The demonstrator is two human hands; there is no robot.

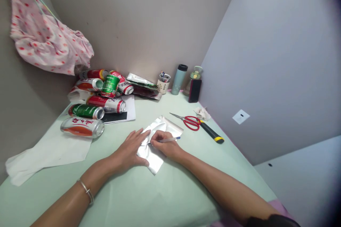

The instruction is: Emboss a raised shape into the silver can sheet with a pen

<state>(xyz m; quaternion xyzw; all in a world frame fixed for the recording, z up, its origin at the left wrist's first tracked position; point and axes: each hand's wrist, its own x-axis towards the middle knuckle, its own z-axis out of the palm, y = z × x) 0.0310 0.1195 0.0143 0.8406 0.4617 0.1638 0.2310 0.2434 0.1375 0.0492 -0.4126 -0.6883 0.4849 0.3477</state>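
A shiny silver metal sheet (156, 161) lies flat on the pale green table (165, 191). My left hand (131, 149) presses flat on its left side, fingers spread. My right hand (166, 145) grips a blue pen (170, 139), whose tip touches the sheet near my left fingertips. Both forearms rest on the table. A thin bracelet sits on my left wrist.
A pile of drink cans (101, 94) lies at the back left. Red-handled scissors (190, 122) and a yellow-black knife (212, 133) lie to the right. A pen cup (163, 82), a flask (179, 79), a white paper (50, 154) and a pink cloth (45, 40) are around.
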